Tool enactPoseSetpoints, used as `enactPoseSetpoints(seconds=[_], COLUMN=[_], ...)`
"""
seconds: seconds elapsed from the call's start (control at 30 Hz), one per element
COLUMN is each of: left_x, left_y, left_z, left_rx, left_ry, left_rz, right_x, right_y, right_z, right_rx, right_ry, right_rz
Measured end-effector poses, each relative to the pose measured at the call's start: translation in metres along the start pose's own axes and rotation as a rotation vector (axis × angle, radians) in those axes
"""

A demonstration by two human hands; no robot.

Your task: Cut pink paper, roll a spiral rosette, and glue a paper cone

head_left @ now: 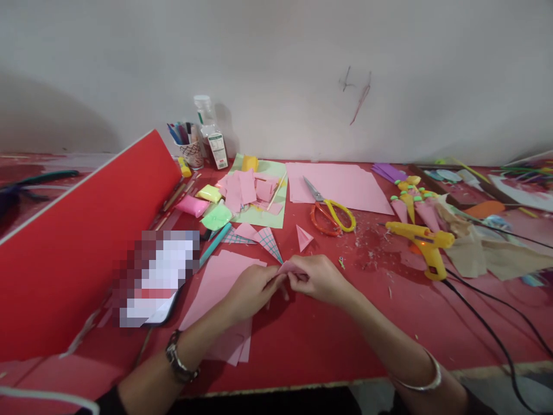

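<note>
Between both sets of fingers is a small piece of pink paper (pixel 290 267), bent or folded and partly hidden by the hands. My left hand (pixel 254 291) pinches its left side, and my right hand (pixel 317 279) grips its right side with curled fingers. Just beyond them lie a pink paper cone with a blue grid (pixel 268 242) and a plain pink folded cone (pixel 303 237). Sheets of pink paper (pixel 216 288) lie under and beside my left forearm. Scissors with orange and yellow handles (pixel 330 210) rest farther back.
A yellow glue gun (pixel 425 245) with a black cord lies at right, near finished pink and yellow cones (pixel 408 202). A phone (pixel 164 276) and an upright red board (pixel 95 242) stand left. Pink scraps (pixel 242 190), a pen cup (pixel 190 147) and a bottle (pixel 215 144) are behind.
</note>
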State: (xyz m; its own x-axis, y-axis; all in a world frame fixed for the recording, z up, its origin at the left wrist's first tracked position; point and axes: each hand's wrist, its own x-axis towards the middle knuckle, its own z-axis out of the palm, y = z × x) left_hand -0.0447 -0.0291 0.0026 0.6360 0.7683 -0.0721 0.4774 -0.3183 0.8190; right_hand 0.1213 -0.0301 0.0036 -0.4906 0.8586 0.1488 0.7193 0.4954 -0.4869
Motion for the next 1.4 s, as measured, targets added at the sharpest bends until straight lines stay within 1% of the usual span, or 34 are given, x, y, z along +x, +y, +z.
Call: enactPoseSetpoints(seconds=[0.13, 0.23, 0.3, 0.4, 0.47, 0.57, 0.63, 0.77, 0.93, 1.0, 1.1, 1.13, 1.2, 1.33, 1.4], left_x=[0.001, 0.0, 0.0, -0.002, -0.003, -0.003, -0.002, -0.002, -0.004, -0.004, -0.003, -0.003, -0.002, -0.002, -0.002], left_y=[0.0, -0.001, 0.0, 0.0, -0.001, -0.003, -0.004, -0.004, 0.001, 0.003, 0.004, 0.004, 0.003, 0.002, 0.001], left_z=[0.0, -0.002, -0.004, -0.008, -0.01, -0.01, -0.008, -0.004, -0.004, -0.004, -0.004, -0.004, -0.004, -0.006, -0.008], left_rx=[0.023, 0.031, 0.016, -0.079, -0.178, -0.283, -0.317, -0.317, -0.309, -0.281, -0.204, -0.182, -0.154, -0.117, -0.107], left_ry=[-0.005, 0.02, 0.047, 0.083, 0.102, 0.114, 0.1, 0.078, 0.058, 0.028, -0.026, -0.024, 0.031, 0.263, 0.348], left_rz=[0.0, 0.004, 0.004, -0.022, -0.051, -0.074, -0.061, -0.044, -0.042, -0.03, -0.017, -0.016, -0.021, -0.01, -0.008], right_x=[0.001, 0.001, 0.001, -0.001, -0.001, -0.001, 0.0, 0.002, 0.002, 0.002, 0.003, 0.003, 0.003, 0.002, 0.002], right_y=[0.002, 0.005, 0.009, 0.018, 0.022, 0.019, 0.012, 0.0, 0.0, 0.0, -0.003, -0.005, -0.007, -0.008, -0.007], right_z=[0.0, -0.003, -0.008, -0.018, -0.024, -0.026, -0.022, -0.012, -0.009, -0.01, -0.011, -0.012, -0.012, -0.011, -0.01], right_rx=[-0.045, -0.072, -0.043, 0.066, 0.114, 0.185, 0.287, 0.49, 0.652, 0.687, 0.636, 0.617, 0.606, 0.612, 0.594], right_ry=[0.002, 0.048, 0.079, 0.128, 0.196, 0.275, 0.244, 0.123, 0.143, 0.11, 0.025, 0.001, -0.038, -0.074, -0.074], right_rz=[-0.003, 0.018, 0.023, 0.049, 0.095, 0.139, 0.124, 0.092, 0.128, 0.127, 0.108, 0.103, 0.109, 0.154, 0.166])
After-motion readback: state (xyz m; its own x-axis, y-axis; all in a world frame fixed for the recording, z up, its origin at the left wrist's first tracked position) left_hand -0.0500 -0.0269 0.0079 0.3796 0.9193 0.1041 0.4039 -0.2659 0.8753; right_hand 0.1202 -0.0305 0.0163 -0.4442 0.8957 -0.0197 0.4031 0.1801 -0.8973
